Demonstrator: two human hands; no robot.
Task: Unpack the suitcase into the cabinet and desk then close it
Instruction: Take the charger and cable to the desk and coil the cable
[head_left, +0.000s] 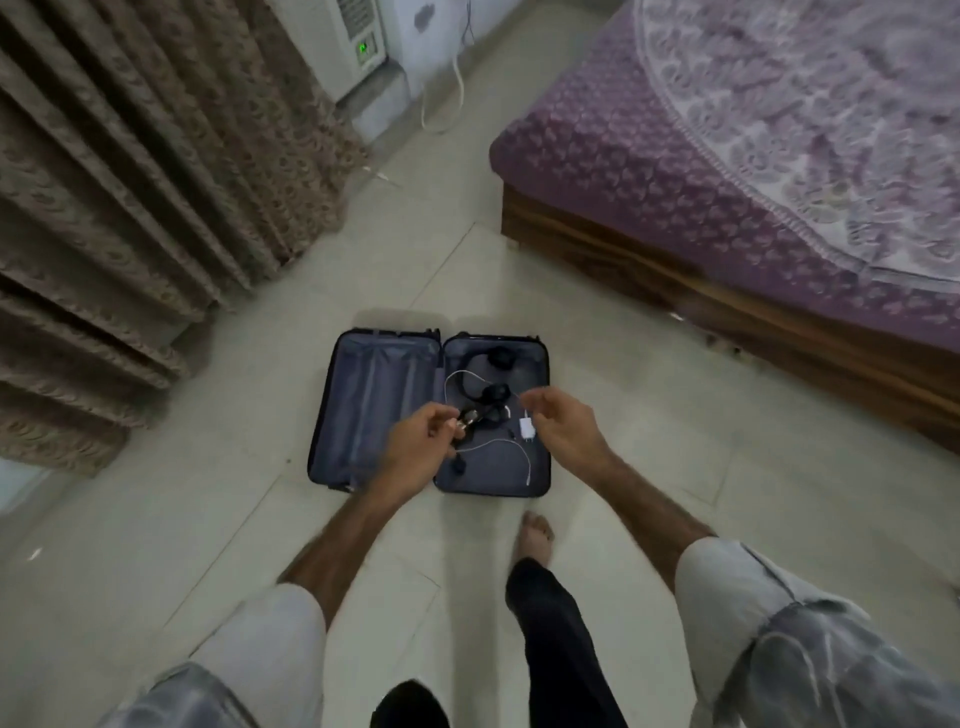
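A dark blue suitcase (363, 410) lies open flat on the tiled floor, its left half bare. In the right half lie black headphones (493, 364), a white cable (511, 449) and a white charger plug (525, 428). My left hand (415, 447) hovers over the middle hinge and pinches a small shiny dark object (465, 423), too blurred to name. My right hand (563, 423) hangs above the right half, near the charger, with fingers loosely curled and holding nothing.
A bed with a purple cover (727, 156) and a wooden frame (727, 312) stands to the right. Brown curtains (130, 208) hang on the left. A white appliance (353, 47) with a green light stands at the back. My bare foot (535, 535) is just before the suitcase.
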